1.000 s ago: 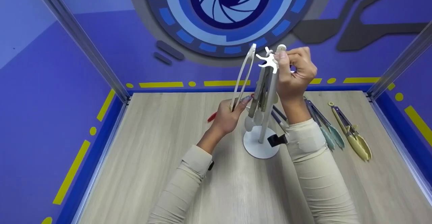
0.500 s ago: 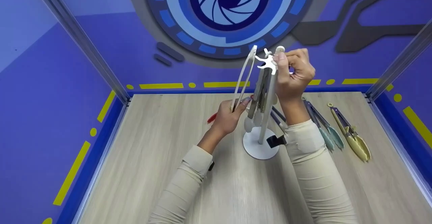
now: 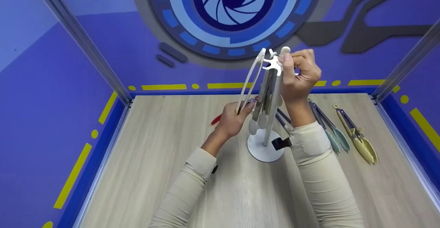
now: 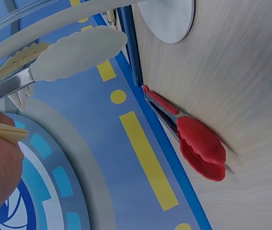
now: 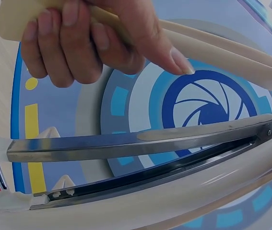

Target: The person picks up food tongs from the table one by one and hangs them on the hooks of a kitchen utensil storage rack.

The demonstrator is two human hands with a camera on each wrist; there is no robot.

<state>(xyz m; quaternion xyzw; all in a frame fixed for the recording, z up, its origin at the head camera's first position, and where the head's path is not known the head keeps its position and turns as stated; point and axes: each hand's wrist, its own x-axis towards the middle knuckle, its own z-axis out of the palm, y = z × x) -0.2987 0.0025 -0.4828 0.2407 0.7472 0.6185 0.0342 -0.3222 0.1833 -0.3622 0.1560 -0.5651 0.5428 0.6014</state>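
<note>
In the head view my left hand (image 3: 231, 120) grips a pair of cream tongs (image 3: 250, 78) around the lower part, their hinge end up. That end overlaps a hook tip of the white stand's star-shaped top (image 3: 273, 64). The right wrist view shows my left hand's fingers (image 5: 80, 43) curled round the beige tongs. My right hand (image 3: 301, 73) pinches the stand's top beside the pole. Metal tongs with a pale scalloped head (image 4: 78, 52) hang from the stand, and a tan scalloped head (image 4: 23, 58) shows behind them.
Teal tongs (image 3: 338, 138) and yellow tongs (image 3: 362, 142) lie on the wooden table to the right. Red tongs (image 4: 200, 146) lie behind my left hand. Dark-handled tongs (image 3: 283, 120) lie behind the stand's round base (image 3: 261, 152). Blue panels wall in the table.
The hinge end of the cream tongs has shifted slightly right and down, onto the hook tip in view. My right hand stays on the stand's top.
</note>
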